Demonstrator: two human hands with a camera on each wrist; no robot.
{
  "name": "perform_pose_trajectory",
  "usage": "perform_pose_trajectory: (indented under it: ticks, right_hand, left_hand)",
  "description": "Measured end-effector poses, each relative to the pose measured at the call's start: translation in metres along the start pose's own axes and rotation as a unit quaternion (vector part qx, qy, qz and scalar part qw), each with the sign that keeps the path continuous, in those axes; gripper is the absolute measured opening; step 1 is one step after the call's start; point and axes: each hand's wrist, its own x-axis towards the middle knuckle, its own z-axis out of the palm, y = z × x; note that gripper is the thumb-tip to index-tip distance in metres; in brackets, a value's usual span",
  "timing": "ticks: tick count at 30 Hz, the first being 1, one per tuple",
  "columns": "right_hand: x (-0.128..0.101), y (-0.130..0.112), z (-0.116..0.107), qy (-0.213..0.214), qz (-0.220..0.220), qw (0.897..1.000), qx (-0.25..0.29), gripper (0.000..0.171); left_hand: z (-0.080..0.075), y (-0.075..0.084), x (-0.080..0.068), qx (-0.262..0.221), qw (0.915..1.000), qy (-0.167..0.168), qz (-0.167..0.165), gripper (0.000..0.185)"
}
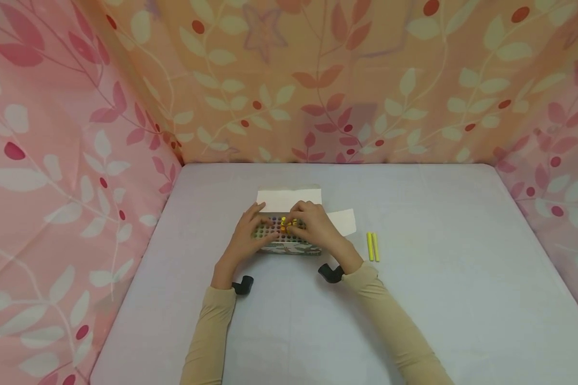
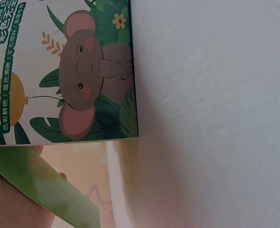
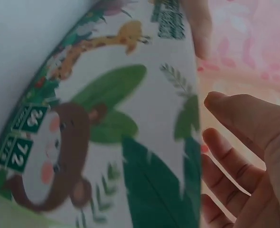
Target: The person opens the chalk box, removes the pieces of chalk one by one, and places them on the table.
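Note:
An opened cardboard box (image 1: 291,248) stands on the table, filled with upright rows of coloured chalk sticks (image 1: 265,231), some yellow ones (image 1: 283,220) near its middle. Over the left end of the box lies my left hand (image 1: 247,231), its fingers spread and its thumb reaching across the chalk tops. My right hand (image 1: 315,223) is over the right part, fingertips close to the yellow sticks. In the right wrist view its thumb (image 3: 239,107) and fingers (image 3: 230,175) stand apart, bent behind the box edge. A green side flap (image 2: 45,185) partly hides the left hand in its wrist view.
Two yellow chalk sticks (image 1: 373,247) lie side by side right of the box. The white lid (image 1: 290,199) is folded back, and a side flap (image 1: 342,222) sticks out right. Black wrist devices (image 1: 243,285) sit under both wrists. Patterned curtains (image 1: 318,80) surround the table (image 1: 289,331).

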Motion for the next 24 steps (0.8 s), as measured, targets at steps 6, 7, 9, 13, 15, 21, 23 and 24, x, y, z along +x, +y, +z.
perform_pose_trajectory:
  ticks: [6, 7, 9, 13, 15, 21, 23, 24]
  right_hand:
    - [0.002, -0.006, 0.008, -0.003, -0.004, 1.0, -0.015, 0.01]
    - [0.002, -0.006, 0.008, -0.003, -0.004, 1.0, -0.016, 0.011]
    - [0.003, -0.007, 0.01, -0.006, -0.001, 1.0, -0.021, 0.011]
    - [0.004, -0.008, 0.012, -0.013, 0.004, 0.999, -0.037, 0.011]
    - [0.005, -0.009, 0.013, -0.016, 0.005, 0.999, -0.05, 0.011]
    - [0.007, -0.009, 0.015, -0.027, 0.003, 0.996, -0.081, 0.008]
    - [0.007, -0.009, 0.014, -0.029, 0.004, 0.996, -0.088, 0.008]
    - [0.007, -0.009, 0.014, -0.03, 0.004, 0.995, -0.091, 0.009]
  left_hand:
    - [0.0, 0.001, 0.0, -0.003, 1.0, -0.001, -0.002, 0.037]
    - [0.0, 0.001, 0.0, -0.003, 1.0, -0.001, -0.003, 0.036]
    - [0.0, 0.001, 0.0, -0.003, 1.0, -0.001, -0.005, 0.036]
    - [-0.001, 0.0, -0.001, -0.008, 0.9999, -0.001, -0.009, 0.033]
    - [-0.001, 0.0, -0.001, -0.011, 0.9999, -0.002, -0.011, 0.032]
    - [-0.001, 0.0, -0.001, -0.018, 0.9997, -0.003, -0.016, 0.032]
    - [0.0, 0.0, -0.001, -0.017, 0.9998, -0.003, -0.014, 0.032]
    - [0.0, 0.0, -0.001, -0.017, 0.9998, -0.003, -0.013, 0.032]
